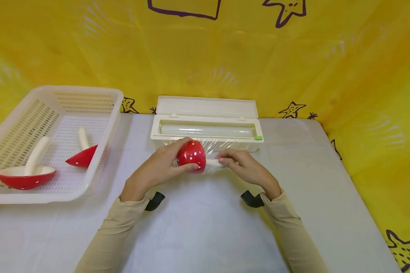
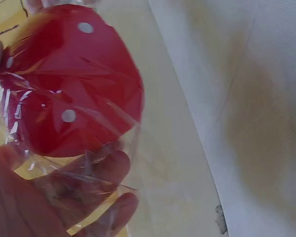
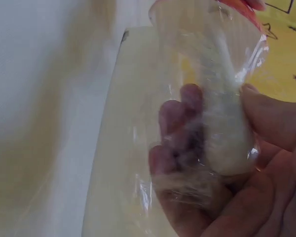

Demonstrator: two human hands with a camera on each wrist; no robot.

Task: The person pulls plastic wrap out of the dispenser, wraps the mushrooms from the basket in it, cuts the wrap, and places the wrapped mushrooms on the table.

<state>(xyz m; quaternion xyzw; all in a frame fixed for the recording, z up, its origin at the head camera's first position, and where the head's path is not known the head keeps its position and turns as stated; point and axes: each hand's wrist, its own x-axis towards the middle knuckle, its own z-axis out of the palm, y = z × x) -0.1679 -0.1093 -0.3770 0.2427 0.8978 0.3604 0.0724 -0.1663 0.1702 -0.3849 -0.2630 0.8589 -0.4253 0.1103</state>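
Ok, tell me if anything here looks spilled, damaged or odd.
Only a small dark mark in the left wrist view, on the otherwise plain edge of the pale surface behind the red spoon; it could be dirt or damage. Nothing looks spilled.

Red ladle bowl (white-dotted), off-white handle

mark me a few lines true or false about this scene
1. The left grip holds a ladle by its red bowl. True.
2. That ladle is bare. False: clear film lies over it.
3. A roll lies in the box. True.
4. The box is shut. False: its lid is open.
5. Two more ladles lie in the basket. True.
6. The basket is right of the box. False: it is left.
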